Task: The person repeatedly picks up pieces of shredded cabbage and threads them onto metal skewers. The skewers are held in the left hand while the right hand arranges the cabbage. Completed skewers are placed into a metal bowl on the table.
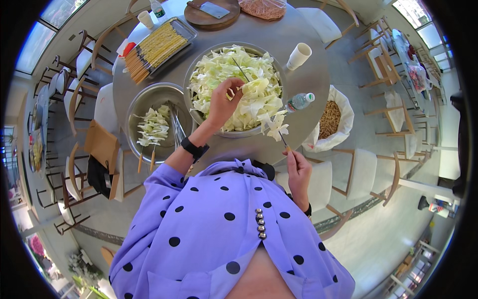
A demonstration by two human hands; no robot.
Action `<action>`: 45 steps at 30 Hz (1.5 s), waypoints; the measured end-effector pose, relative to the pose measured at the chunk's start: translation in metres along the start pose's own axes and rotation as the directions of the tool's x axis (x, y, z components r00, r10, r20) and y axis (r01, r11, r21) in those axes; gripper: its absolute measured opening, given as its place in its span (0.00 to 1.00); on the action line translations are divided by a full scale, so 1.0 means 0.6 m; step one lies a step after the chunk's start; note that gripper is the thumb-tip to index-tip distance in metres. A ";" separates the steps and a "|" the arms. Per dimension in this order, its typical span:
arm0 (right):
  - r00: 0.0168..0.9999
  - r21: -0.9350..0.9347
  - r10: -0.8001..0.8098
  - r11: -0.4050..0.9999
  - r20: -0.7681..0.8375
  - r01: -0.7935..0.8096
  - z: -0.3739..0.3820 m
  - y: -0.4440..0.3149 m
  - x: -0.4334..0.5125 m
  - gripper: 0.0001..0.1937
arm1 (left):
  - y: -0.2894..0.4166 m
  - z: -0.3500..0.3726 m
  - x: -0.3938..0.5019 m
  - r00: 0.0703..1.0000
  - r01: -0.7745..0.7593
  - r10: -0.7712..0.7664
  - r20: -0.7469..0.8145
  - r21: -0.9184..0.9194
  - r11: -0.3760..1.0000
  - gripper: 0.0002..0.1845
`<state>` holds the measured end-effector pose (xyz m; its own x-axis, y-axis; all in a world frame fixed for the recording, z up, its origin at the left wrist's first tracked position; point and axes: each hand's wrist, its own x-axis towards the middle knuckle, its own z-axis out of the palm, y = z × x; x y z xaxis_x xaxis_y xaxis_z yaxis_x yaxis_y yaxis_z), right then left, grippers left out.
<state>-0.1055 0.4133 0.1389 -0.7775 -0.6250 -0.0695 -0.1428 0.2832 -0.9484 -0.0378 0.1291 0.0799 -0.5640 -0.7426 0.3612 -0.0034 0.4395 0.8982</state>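
Note:
My right hand (298, 170) grips the wooden handle of a long metal skewer (283, 138), which slants up and left over a large metal bowl (188, 71). Pale green cabbage pieces (278, 127) are threaded near its handle; the bare tip shows beyond my left hand. My left hand (225, 102) pinches a cabbage piece (254, 88) beside the skewer. Torn cabbage (213, 71) fills the bowl, and its leaves hide part of the skewer. A second metal bowl (136, 101) at left holds loaded cabbage skewers (155, 125) and several bare metal skewers (177, 125).
On the round metal table (239, 35) are a tray of yellow food skewers (160, 45), a cleaver (214, 10) on a wooden board (211, 24), a paper cup (298, 56) and a plastic bottle (300, 102). Chairs (364, 173) and a bag of brown pieces (329, 119) surround it.

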 end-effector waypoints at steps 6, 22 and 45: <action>0.996 0.015 0.080 0.997 -0.044 -0.079 -0.006 0.032 -0.007 0.12 | -0.067 -0.036 -0.035 0.990 -0.075 0.038 0.135 0.284 0.956 0.08; 0.993 0.001 0.090 0.996 -0.070 -0.090 -0.006 0.030 -0.001 0.13 | -0.219 -0.035 0.156 0.921 -0.316 0.031 0.387 0.702 0.638 0.14; 0.993 -0.015 0.070 0.997 -0.090 -0.071 -0.005 0.026 0.006 0.12 | -0.187 -0.054 0.110 0.932 -0.284 0.085 0.352 0.563 0.776 0.22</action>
<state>-0.1126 0.4174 0.1248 -0.8377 -0.5355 -0.1073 -0.0960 0.3378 -0.9363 -0.0478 0.0144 0.0108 -0.8170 -0.4765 0.3249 -0.3076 0.8366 0.4534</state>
